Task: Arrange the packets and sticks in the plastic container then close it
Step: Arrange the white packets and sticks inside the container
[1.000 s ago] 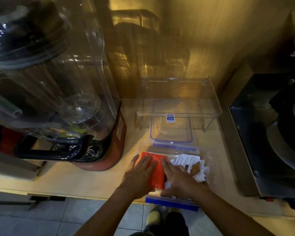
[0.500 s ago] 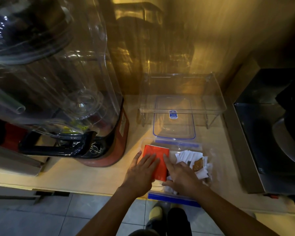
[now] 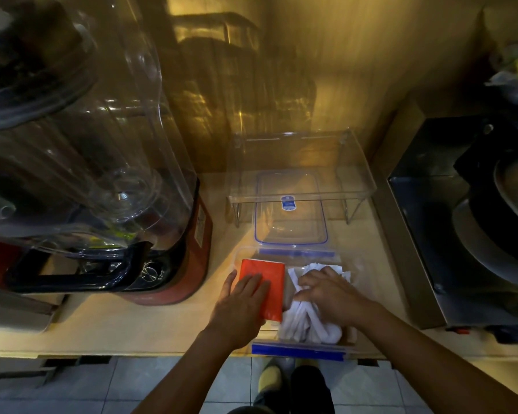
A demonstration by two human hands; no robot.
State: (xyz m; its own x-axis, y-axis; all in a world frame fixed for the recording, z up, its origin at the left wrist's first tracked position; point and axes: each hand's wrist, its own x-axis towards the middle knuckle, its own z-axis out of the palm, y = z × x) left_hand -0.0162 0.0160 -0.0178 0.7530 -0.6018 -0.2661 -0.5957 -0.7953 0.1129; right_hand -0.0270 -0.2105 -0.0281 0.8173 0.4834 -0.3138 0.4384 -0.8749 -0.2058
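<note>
Plastic container [image 3: 346, 261], one clear box with two blue latch flaps, sat at the front edge of the wooden counter [image 3: 132, 321], its near flap [image 3: 299, 349] hanging just past the lip. One orange-red packet [image 3: 265, 286] lay flat in the container's left half; a loose heap of white sticks [image 3: 307, 322], too tangled to count, filled the right half. One clear lid [image 3: 290, 213] with a blue rim lay just behind the container, partly under one clear acrylic stand [image 3: 301, 174] that backed against the wall. The left hand [image 3: 241, 306] rested palm-down on the packet with fingers spread flat, thumb off the packet's left edge near the container wall. The right hand [image 3: 331, 294] lay knuckles-up over the sticks, fingers curled down into the heap; whether they pinched any stick could not be told. Both forearms reached in from the container's near side, angled toward each other. One large blender [image 3: 96, 162] with a red base stood to the container's left, a strip of bare counter between them. One dark metal appliance [image 3: 461, 222] stood to the container's right across a narrower strip. Tiled floor showed below the counter edge.
</note>
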